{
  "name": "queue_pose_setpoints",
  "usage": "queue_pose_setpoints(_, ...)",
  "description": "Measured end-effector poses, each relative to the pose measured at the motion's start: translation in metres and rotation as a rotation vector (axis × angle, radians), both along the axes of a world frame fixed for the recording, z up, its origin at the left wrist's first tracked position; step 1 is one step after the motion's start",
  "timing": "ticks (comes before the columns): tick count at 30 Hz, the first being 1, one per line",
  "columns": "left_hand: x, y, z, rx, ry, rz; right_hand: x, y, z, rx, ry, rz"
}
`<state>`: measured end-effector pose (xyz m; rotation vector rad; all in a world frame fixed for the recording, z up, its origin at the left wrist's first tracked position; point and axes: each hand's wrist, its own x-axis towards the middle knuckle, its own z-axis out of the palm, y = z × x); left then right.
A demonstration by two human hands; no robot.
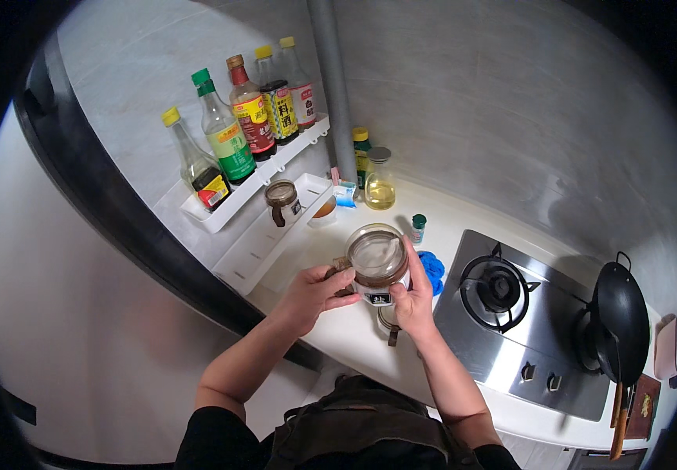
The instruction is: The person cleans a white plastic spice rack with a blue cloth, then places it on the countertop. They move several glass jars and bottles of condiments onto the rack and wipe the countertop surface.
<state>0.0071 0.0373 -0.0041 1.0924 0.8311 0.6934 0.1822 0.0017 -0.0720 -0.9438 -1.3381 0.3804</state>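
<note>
Head view: A person's left hand pinches the brown handle of a clear jar above a pale bench, while the right hand wraps its grip around the opposite side. Fingers cover part of the jar's body, and its contents are hard to make out through the glassy top; a small dark label bears a pale character. A second brown-handled vessel is mostly hidden beneath the hands. A similar jar stands on the lower white shelf, its label turned partly away. Above, five bottles, some overlapping, carry printed labels in red, yellow, green and white. A green container is half hidden behind an oil jug. At right, a black wok obscures part of the steel stove.
</note>
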Motion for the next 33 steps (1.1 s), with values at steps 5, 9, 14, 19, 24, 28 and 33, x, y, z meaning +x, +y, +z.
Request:
queue_pose_setpoints(5,0.001,-0.004,-0.001,-0.006,-0.028,0.002,0.006,0.002,-0.006,-0.038,0.069,0.1)
queue_pose_setpoints(9,0.0,-0.007,0.005,-0.047,-0.043,0.011,0.001,0.0,-0.003,-0.057,-0.053,0.031)
queue_pose_setpoints(14,-0.004,-0.008,0.0,0.019,-0.058,-0.012,-0.008,-0.002,-0.009,-0.051,-0.027,-0.059)
queue_pose_setpoints(19,-0.006,-0.01,-0.007,0.025,0.017,0.003,-0.012,-0.001,-0.019,0.008,0.009,-0.086)
queue_pose_setpoints(24,-0.009,-0.012,-0.01,0.005,0.008,0.039,-0.015,-0.001,-0.019,0.001,-0.025,-0.064)
queue_pose_setpoints(28,-0.016,-0.013,-0.02,-0.043,0.023,0.078,-0.017,0.004,-0.022,-0.01,-0.065,0.014)
queue_pose_setpoints(33,-0.032,-0.015,-0.037,-0.133,-0.014,0.19,-0.029,-0.002,-0.011,-0.147,-0.133,0.097)
